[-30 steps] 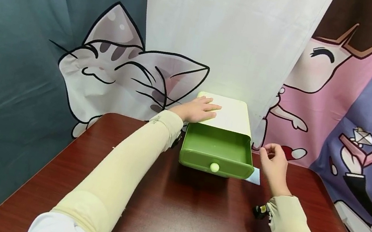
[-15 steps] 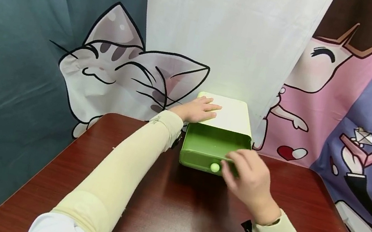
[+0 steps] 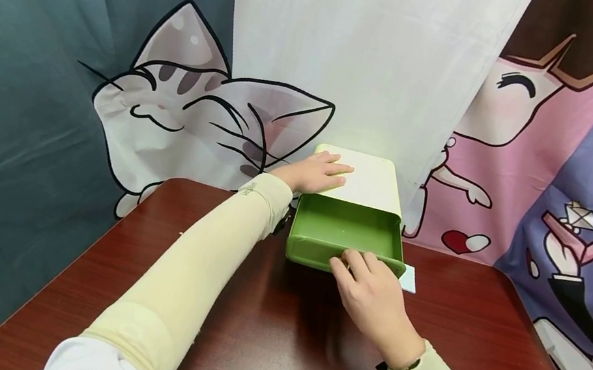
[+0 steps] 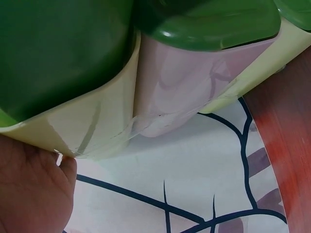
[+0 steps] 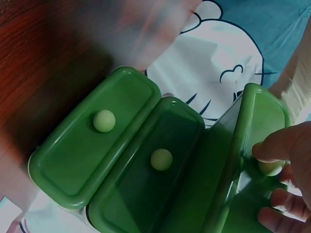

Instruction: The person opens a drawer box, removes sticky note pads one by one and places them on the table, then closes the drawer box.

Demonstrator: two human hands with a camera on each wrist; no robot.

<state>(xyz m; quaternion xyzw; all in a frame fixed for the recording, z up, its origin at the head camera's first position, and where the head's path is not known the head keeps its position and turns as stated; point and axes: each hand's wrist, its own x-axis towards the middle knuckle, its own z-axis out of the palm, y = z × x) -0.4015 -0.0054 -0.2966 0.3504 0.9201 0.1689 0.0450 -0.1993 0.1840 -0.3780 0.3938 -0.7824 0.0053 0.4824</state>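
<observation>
A small white-topped cabinet (image 3: 371, 182) with green drawers stands at the back of the table. Its top drawer (image 3: 351, 226) is pulled out, and I see nothing lying in the visible part of its inside. My left hand (image 3: 313, 173) rests with spread fingers on the left part of the cabinet top. At the drawer's front, my right hand (image 3: 372, 297) pinches the round light-green knob (image 5: 270, 168) between thumb and fingers. Below it, the middle drawer (image 5: 187, 126) and the bottom drawer (image 5: 63, 170) are pushed in, each with its own knob.
A pale blue-white card (image 3: 408, 279) lies on the dark red table (image 3: 258, 337), just right of the cabinet. Behind the table hangs a cloth backdrop (image 3: 372, 59) with cartoon figures, close to the cabinet's back.
My right hand has moved left from beside the cabinet to the front of the top drawer and taken hold of its knob. The left hand and the drawer look unmoved.
</observation>
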